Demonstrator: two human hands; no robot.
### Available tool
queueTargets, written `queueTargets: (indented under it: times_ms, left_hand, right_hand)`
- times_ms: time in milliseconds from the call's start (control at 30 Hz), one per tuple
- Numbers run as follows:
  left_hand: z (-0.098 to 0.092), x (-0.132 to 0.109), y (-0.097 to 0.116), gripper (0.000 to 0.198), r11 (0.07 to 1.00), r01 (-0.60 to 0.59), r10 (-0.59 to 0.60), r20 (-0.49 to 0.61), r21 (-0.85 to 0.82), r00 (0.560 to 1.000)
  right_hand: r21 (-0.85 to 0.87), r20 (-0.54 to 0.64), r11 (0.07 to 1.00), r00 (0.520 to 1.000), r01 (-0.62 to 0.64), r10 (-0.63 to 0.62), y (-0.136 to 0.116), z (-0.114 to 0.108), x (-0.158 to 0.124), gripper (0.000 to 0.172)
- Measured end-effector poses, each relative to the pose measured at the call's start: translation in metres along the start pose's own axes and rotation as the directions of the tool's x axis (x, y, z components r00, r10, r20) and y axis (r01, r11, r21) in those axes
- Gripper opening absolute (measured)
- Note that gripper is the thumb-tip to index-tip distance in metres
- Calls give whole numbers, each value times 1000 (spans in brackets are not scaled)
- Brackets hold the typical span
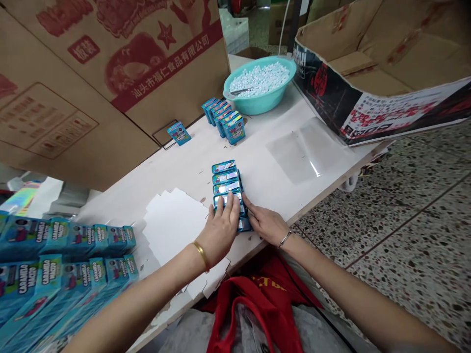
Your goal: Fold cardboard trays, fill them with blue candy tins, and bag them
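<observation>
A row of small blue candy tins stands on the white table, narrow sides up, running toward me. My left hand lies across the near end of the row with its fingers stretched out over the tin tops. At the row's right side, my right hand touches the tins, its index finger extended along them; its other fingers are partly hidden. The nearest tins are partly covered by both hands. A white sheet of card with a jagged edge lies left of the row.
Farther back stand another group of blue tins and a single tin. A turquoise basin holds white candies and a utensil. A clear plastic bag lies right. Large cartons, an open box and stacked blue packs surround the table.
</observation>
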State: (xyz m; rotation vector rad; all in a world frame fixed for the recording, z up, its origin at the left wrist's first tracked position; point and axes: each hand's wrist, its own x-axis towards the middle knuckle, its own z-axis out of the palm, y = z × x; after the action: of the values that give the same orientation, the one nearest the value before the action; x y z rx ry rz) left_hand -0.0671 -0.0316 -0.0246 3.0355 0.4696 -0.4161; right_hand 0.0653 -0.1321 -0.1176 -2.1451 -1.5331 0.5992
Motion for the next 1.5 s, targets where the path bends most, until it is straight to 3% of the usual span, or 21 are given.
queueTargets:
  times_ms: [200,367,467,533,600,700,767,867,1000,1100,1200,1267,1333,1400,1467,1500]
  left_hand:
    - [-12,5,12,71,995,74,-81,101,70,992]
    - [0,7,12,68,991,65,-68,17,116,998]
    - [10,6,5,79,994,15,-7,-76,107,997]
    - [15,4,1,85,995,9,6,-145,101,989]
    - [19,3,-1,80,992,47,-21,-211,118,977]
    - [23,3,2,72,982,132,-89,-282,137,955]
    - [25,4,5,70,976,178,-134,-304,124,943]
    - [25,2,4,73,981,182,-149,-324,74,934]
    - [9,-11,10,78,992,100,-125,-453,-79,883]
    - [-8,-23,30,74,964,-67,-78,-516,-256,853]
    - [-11,-16,58,63,789,-257,-35,-458,-559,888]
    - [-2,7,75,52,532,-263,-92,-364,-805,927]
    - [11,45,87,49,213,-188,-255,-240,-959,937]
    - [25,88,91,54,-21,-138,-501,-108,-990,859]
    - [37,124,90,51,-140,-124,-632,-8,-982,775]
    - [43,136,88,44,-158,-134,-651,1,-978,759]
  right_hand:
    - [-27,54,998,997,-62,63,-4,-6,2,62]
    - [-35,39,997,997,-72,73,-9,1,-1,59]
    - [121,-57,993,998,11,-4,0,-1,0,58]
    - [220,-203,972,979,77,-32,17,-13,9,55]
    - [209,-385,973,923,95,-8,44,-34,26,48]
    - [41,-577,998,815,-38,55,95,-68,60,42]
    - [-38,-563,981,815,-188,134,126,-80,82,44]
    - [-83,-434,942,862,-326,260,154,-76,105,45]
    - [-48,-388,937,870,-347,302,165,-62,114,38]
    - [115,-418,952,855,-284,306,168,-63,116,32]
    - [274,-444,933,830,-233,338,167,-72,116,28]
    - [314,-455,927,824,-206,338,161,-75,110,33]
    - [346,-462,924,829,-161,317,149,-72,97,40]
    - [377,-468,922,842,-85,269,134,-60,77,45]
    - [427,-479,904,856,33,195,118,-43,52,47]
    - [456,-480,885,863,92,158,111,-35,40,48]
